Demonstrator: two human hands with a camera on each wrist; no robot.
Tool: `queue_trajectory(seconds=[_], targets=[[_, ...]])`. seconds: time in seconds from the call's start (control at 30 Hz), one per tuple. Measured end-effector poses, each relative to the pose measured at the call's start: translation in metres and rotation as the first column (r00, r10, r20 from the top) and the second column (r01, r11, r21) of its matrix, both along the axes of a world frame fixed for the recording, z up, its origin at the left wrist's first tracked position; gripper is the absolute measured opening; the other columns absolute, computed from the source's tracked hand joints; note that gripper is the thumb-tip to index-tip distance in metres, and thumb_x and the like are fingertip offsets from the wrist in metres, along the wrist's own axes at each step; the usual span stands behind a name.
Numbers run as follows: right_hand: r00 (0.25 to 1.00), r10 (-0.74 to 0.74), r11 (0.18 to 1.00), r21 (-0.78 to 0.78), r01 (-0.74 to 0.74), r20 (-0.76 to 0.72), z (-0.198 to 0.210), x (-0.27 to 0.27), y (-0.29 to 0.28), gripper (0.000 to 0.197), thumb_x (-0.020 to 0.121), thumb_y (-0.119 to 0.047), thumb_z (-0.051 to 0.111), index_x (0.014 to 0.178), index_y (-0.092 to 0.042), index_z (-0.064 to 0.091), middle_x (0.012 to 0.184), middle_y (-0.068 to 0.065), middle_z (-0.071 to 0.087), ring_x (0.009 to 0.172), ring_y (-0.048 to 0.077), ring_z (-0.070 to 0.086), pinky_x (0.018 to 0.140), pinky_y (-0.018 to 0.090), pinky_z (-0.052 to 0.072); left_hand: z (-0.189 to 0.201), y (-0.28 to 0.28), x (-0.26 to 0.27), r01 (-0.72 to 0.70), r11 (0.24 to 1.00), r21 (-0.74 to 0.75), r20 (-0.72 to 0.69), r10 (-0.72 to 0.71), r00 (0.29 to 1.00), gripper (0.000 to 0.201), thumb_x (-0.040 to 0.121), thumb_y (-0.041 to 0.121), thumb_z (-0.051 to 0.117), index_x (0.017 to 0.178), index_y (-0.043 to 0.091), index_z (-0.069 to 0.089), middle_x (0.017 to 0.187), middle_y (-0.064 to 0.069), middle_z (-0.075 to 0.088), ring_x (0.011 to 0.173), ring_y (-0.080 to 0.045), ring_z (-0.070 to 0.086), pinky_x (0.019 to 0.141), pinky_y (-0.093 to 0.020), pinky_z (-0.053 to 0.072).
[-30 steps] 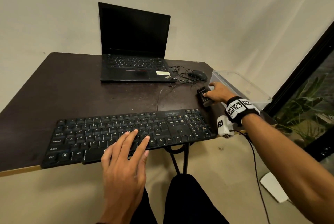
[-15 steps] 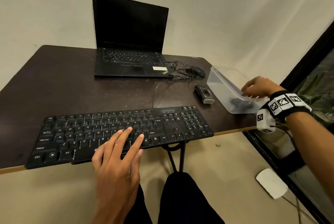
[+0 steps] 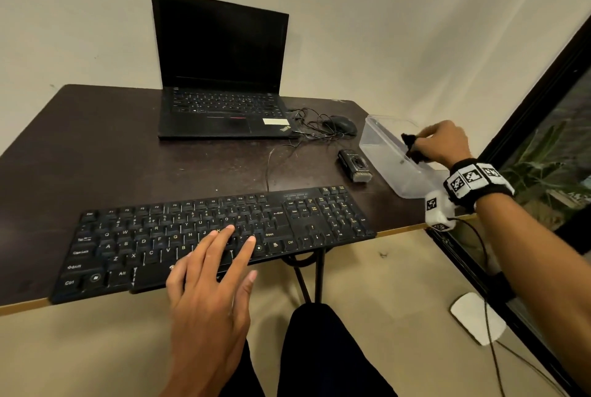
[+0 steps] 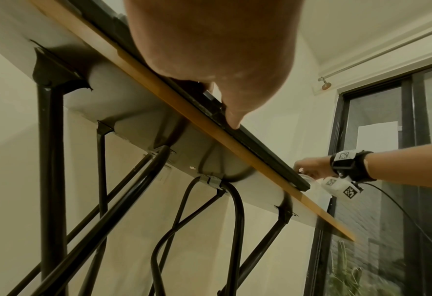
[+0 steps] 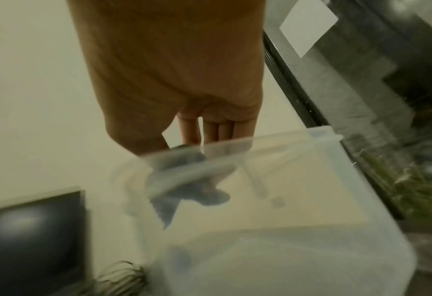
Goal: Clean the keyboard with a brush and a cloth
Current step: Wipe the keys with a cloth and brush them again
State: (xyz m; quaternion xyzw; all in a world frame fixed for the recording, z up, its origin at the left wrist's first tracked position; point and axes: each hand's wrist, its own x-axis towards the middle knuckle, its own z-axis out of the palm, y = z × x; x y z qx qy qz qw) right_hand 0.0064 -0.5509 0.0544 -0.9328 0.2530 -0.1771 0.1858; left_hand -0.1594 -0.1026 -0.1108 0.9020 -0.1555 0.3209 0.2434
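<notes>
A black keyboard (image 3: 204, 236) lies along the near edge of the dark table (image 3: 96, 153). My left hand (image 3: 214, 272) rests flat on its lower keys with straight fingers; in the left wrist view a fingertip (image 4: 233, 124) touches the keyboard's front edge (image 4: 265, 148). My right hand (image 3: 438, 143) holds a dark cloth (image 3: 412, 148) above the clear plastic bin (image 3: 380, 153) at the table's right edge. Through the bin wall, the right wrist view shows the cloth (image 5: 184, 180) blurred under the fingers (image 5: 209, 132). A small black brush (image 3: 356, 166) lies on the table left of the bin.
An open black laptop (image 3: 224, 76) stands at the back, with a black mouse (image 3: 342, 124) and tangled cables (image 3: 307, 127) to its right. A dark window frame (image 3: 527, 115) runs along the right. Folding table legs (image 4: 50, 180) sit under the table.
My right hand left the brush on the table, reached into the bin, and now lifts a dark cloth out of it. The left hand stayed on the keyboard.
</notes>
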Motion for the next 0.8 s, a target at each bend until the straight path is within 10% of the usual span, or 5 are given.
queue_trajectory(seconds=[0.17,0.23,0.4,0.67,0.8], targets=[[0.864,0.197,0.84,0.376,-0.393,0.463,0.019,-0.072,0.103,0.024,0.083,-0.001,0.082,0.086,-0.024,0.078,0.084,0.001,0.08,0.083,0.027,0.078,0.067,0.029,0.063,0.001,-0.003,-0.002,0.024,0.998,0.057,-0.029,-0.023,0.999,0.052,0.1,0.039,0.05,0.147,0.021,0.063,0.16,-0.007,0.05,0.148,-0.027,0.045,0.117,-0.047,0.026],[0.816,0.301,0.755,0.399,-0.52,0.494,0.008,-0.108,0.149,0.033,0.087,0.004,0.081,0.092,-0.028,0.079,0.087,-0.005,0.083,0.089,0.018,0.08,0.076,0.027,0.064,0.003,-0.004,-0.002,0.051,0.995,0.087,-0.054,-0.047,0.997,0.055,0.101,0.042,0.047,0.151,0.021,0.058,0.163,-0.008,0.046,0.15,-0.028,0.043,0.117,-0.047,0.026],[0.777,0.459,0.776,0.231,-0.587,0.432,-0.062,-0.163,0.233,0.038,0.083,-0.001,0.079,0.098,-0.034,0.083,0.097,-0.018,0.082,0.095,0.0,0.077,0.09,0.028,0.062,0.017,0.001,-0.008,0.084,0.994,-0.064,-0.085,-0.089,0.992,0.07,0.1,0.048,0.052,0.163,0.022,0.038,0.171,-0.005,0.03,0.159,-0.025,0.026,0.121,-0.046,0.023],[0.665,0.564,0.788,-0.08,-0.61,0.489,-0.108,-0.184,0.265,0.031,0.082,-0.01,0.07,0.11,-0.018,0.081,0.106,-0.009,0.077,0.101,0.016,0.071,0.088,0.039,0.057,0.014,0.088,-0.02,-0.459,0.841,-0.287,-0.274,0.387,0.88,0.132,0.064,0.09,0.059,0.16,0.004,0.03,0.167,-0.017,0.031,0.156,-0.036,0.024,0.119,-0.068,0.023],[0.632,0.589,0.764,-0.09,-0.639,0.504,-0.112,-0.175,0.283,0.027,0.087,-0.013,0.076,0.114,-0.015,0.081,0.109,-0.006,0.077,0.103,0.019,0.071,0.092,0.04,0.057,0.007,0.087,-0.016,-0.468,0.831,-0.3,-0.303,0.382,0.873,0.131,0.06,0.092,0.061,0.154,0.002,0.04,0.164,-0.013,0.04,0.159,-0.029,0.024,0.124,-0.063,0.017]])
